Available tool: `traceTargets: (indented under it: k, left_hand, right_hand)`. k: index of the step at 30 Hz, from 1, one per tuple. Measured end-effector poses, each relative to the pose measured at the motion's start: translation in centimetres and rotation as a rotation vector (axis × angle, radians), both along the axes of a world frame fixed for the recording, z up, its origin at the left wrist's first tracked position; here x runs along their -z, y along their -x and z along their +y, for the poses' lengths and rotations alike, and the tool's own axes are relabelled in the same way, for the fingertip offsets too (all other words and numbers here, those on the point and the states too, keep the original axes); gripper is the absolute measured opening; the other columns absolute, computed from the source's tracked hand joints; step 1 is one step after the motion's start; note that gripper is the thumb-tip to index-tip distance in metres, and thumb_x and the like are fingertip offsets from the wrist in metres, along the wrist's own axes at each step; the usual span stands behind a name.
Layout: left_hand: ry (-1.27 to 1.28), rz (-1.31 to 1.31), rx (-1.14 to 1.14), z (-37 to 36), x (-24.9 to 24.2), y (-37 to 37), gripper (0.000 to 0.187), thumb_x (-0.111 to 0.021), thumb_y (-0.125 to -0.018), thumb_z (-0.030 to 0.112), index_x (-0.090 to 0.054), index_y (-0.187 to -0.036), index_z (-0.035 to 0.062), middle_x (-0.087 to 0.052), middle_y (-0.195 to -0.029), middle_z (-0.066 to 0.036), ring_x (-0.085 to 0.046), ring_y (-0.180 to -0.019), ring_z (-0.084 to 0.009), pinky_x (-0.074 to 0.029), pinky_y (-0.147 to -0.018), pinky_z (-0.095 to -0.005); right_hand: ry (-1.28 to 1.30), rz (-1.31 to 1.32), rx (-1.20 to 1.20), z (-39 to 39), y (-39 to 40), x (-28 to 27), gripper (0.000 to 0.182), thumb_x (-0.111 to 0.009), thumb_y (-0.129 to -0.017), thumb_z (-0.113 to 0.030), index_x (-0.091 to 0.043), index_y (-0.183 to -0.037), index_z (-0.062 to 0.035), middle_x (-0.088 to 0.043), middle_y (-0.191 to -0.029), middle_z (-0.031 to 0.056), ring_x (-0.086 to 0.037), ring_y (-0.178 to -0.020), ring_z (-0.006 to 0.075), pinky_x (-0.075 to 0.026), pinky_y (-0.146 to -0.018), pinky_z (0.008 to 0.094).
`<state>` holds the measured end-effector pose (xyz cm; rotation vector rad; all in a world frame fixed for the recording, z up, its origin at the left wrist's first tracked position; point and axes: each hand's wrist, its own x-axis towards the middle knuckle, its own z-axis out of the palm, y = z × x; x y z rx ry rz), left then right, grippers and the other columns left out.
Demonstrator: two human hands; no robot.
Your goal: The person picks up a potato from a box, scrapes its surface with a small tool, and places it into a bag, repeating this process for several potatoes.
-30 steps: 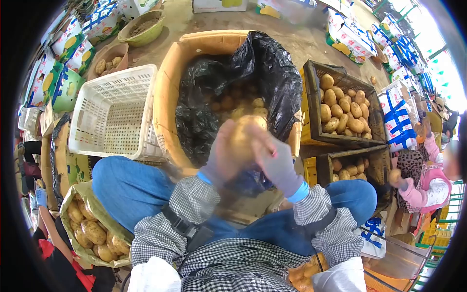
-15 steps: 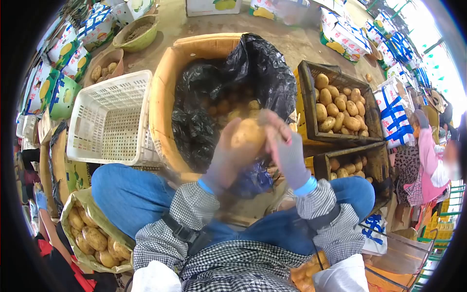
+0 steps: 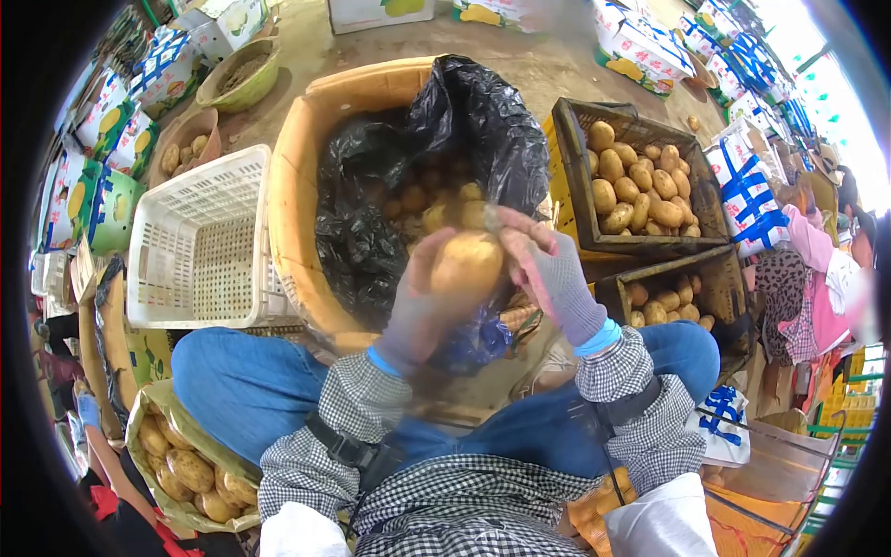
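A large potato (image 3: pixel 467 266) lies in my left hand (image 3: pixel 411 302), which wears a grey glove and is wrapped round its left side. My right hand (image 3: pixel 548 269), gloved too, is just right of the potato with its fingers closed together. A small greyish bit shows at its fingertips, too blurred to name. Below both hands stands a tall cardboard carton (image 3: pixel 295 200) lined with a black plastic bag (image 3: pixel 506 139). More potatoes (image 3: pixel 415 199) lie in shadow inside the bag.
A white plastic crate (image 3: pixel 148 269) stands left of the carton. On the right are two dark crates of potatoes, one farther (image 3: pixel 640 243) and one nearer (image 3: pixel 719 278). A sack of potatoes (image 3: pixel 153 399) sits by my left knee. Another person's gloved hand (image 3: pixel 88 408) shows far left.
The view has shifted slightly. The potato stays in my left hand and appears a little more upright. My right hand's fingers have moved slightly on its right side.
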<state>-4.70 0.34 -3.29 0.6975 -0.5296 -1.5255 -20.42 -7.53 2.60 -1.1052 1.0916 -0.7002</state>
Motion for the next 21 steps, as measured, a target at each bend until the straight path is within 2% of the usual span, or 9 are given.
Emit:
traceTargets:
  k: [2, 5, 8, 11, 13, 16, 19, 20, 21]
  left_hand:
    - [0.008, 0.081, 0.015, -0.1, -0.4, 0.2, 0.078, -0.059, -0.07, -0.012, -0.037, -0.141, 0.0094, -0.049, -0.132, -0.01, -0.053, -0.12, -0.0236, -0.048, -0.099, -0.0354]
    - [0.018, 0.193, 0.034, 0.1, -0.5, 0.0, 0.077, -0.059, -0.07, -0.011, -0.036, -0.141, 0.0087, -0.048, -0.132, -0.01, -0.053, -0.12, -0.0238, -0.048, -0.099, -0.0359]
    - [0.009, 0.171, 0.056, 0.1, -0.2, -0.2, 0.077, -0.06, -0.07, -0.01, -0.036, -0.141, 0.0084, -0.048, -0.132, -0.01, -0.052, -0.12, -0.0238, -0.048, -0.099, -0.036]
    - [0.007, 0.094, 0.019, -0.2, -0.4, 0.1, 0.074, -0.06, -0.071, -0.01, -0.037, -0.139, 0.0075, -0.049, -0.129, -0.009, -0.053, -0.118, -0.0232, -0.049, -0.098, -0.0354]
    - [0.032, 0.067, -0.06, -0.2, -0.5, 0.7, 0.072, -0.063, -0.072, -0.009, -0.038, -0.138, 0.0057, -0.05, -0.127, -0.01, -0.054, -0.117, -0.0223, -0.049, -0.098, -0.0344]
    - [0.009, -0.633, -0.164, -0.4, 0.2, 1.3, 0.072, -0.07, -0.071, -0.005, -0.039, -0.136, 0.0025, -0.05, -0.125, -0.011, -0.051, -0.118, -0.0208, -0.047, -0.099, -0.0322]
    - [0.029, -0.63, -0.12, -0.6, -1.5, 1.8, 0.079, -0.076, -0.068, 0.0, -0.038, -0.136, -0.0004, -0.05, -0.127, -0.012, -0.052, -0.117, -0.0205, -0.045, -0.1, -0.033]
    - [0.062, -0.522, -0.135, -0.5, -1.2, 2.1, 0.079, -0.076, -0.068, 0.0, -0.037, -0.137, -0.0002, -0.05, -0.127, -0.012, -0.051, -0.117, -0.0206, -0.044, -0.1, -0.0336]
    - [0.095, -0.411, -0.148, -0.5, -0.8, 2.3, 0.08, -0.075, -0.068, 0.001, -0.036, -0.138, 0.0001, -0.05, -0.128, -0.013, -0.051, -0.118, -0.0207, -0.043, -0.101, -0.0342]
  right_hand:
    - [-0.061, -0.031, -0.074, 0.0, 0.5, -0.3, 0.033, -0.055, -0.094, -0.014, -0.062, -0.126, -0.0094, -0.055, -0.072, -0.0073, -0.042, -0.055, 0.0012, -0.035, -0.048, 0.0174]
    - [0.038, -0.056, -0.195, 0.6, 0.4, 0.3, 0.033, -0.054, -0.094, -0.013, -0.062, -0.126, -0.0087, -0.055, -0.071, -0.007, -0.043, -0.056, 0.0014, -0.034, -0.048, 0.0167]
    - [0.023, 0.025, -0.028, 0.2, 0.4, -0.2, 0.034, -0.053, -0.094, -0.011, -0.062, -0.126, -0.0073, -0.06, -0.077, -0.0056, -0.044, -0.057, 0.0012, -0.036, -0.05, 0.017]
    - [-0.034, -0.101, -0.097, 0.3, 0.6, -0.2, 0.034, -0.054, -0.093, -0.01, -0.061, -0.126, -0.0064, -0.063, -0.086, -0.0042, -0.044, -0.057, 0.0014, -0.038, -0.051, 0.0169]
    - [0.054, -0.088, -0.112, 0.9, 0.2, 0.4, 0.033, -0.054, -0.093, -0.01, -0.061, -0.125, -0.0059, -0.064, -0.091, -0.0038, -0.046, -0.058, 0.0016, -0.039, -0.051, 0.0173]
    - [0.171, 0.034, -0.11, 0.8, 0.1, 1.6, 0.033, -0.055, -0.093, -0.011, -0.061, -0.125, -0.0069, -0.068, -0.095, -0.0006, -0.052, -0.061, 0.0044, -0.043, -0.054, 0.0201]
    - [0.345, 0.251, -0.18, 1.3, -0.1, 1.4, 0.034, -0.057, -0.093, -0.012, -0.06, -0.126, -0.0053, -0.07, -0.098, 0.0022, -0.055, -0.063, 0.0046, -0.046, -0.057, 0.0187]
    - [0.409, 0.326, -0.221, 1.8, -0.1, 1.4, 0.034, -0.058, -0.094, -0.012, -0.06, -0.127, -0.0041, -0.07, -0.099, 0.0028, -0.056, -0.064, 0.004, -0.046, -0.058, 0.0173]
    - [0.813, 0.402, -0.282, 2.0, 0.1, 2.8, 0.032, -0.057, -0.093, -0.01, -0.061, -0.124, -0.0026, -0.07, -0.11, 0.0073, -0.064, -0.081, 0.0092, -0.051, -0.073, 0.0205]
